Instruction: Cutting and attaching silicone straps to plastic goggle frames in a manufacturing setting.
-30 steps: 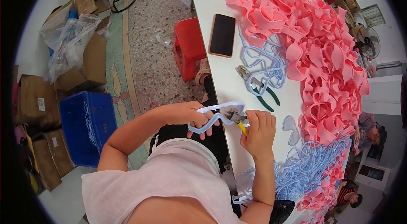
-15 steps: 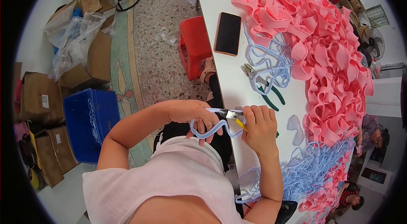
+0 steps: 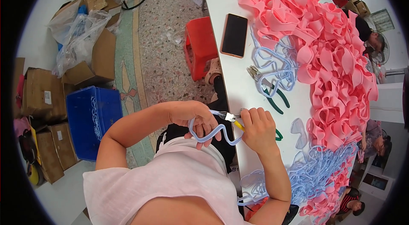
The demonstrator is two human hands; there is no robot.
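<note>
My left hand (image 3: 203, 122) is closed on a light-blue wavy strip (image 3: 198, 138) that loops below its fingers and runs over to my right hand. My right hand (image 3: 259, 130) grips a tool with a yellow handle (image 3: 239, 126) and a pale metal head (image 3: 230, 117), which meets the upper part of the strip between my hands. What the tool's tip does to the strip is too small to make out. A green looped handle (image 3: 278, 134) shows just right of my right hand; whether it belongs to the held tool, I cannot tell.
On the white table (image 3: 238, 84) lie green-handled pliers (image 3: 272, 93), a phone (image 3: 234, 35), clear lens-like pieces (image 3: 299, 133), a heap of pink curled pieces (image 3: 332, 59) and tangled light-blue strips (image 3: 315, 169). Left stand a blue bin (image 3: 76, 135) and cartons (image 3: 40, 93). A red stool (image 3: 200, 46) adjoins the table.
My view has shifted slightly, so the table and its things sit a little further right. My hands keep nearly the same pose. Another person's head now shows by the fan.
</note>
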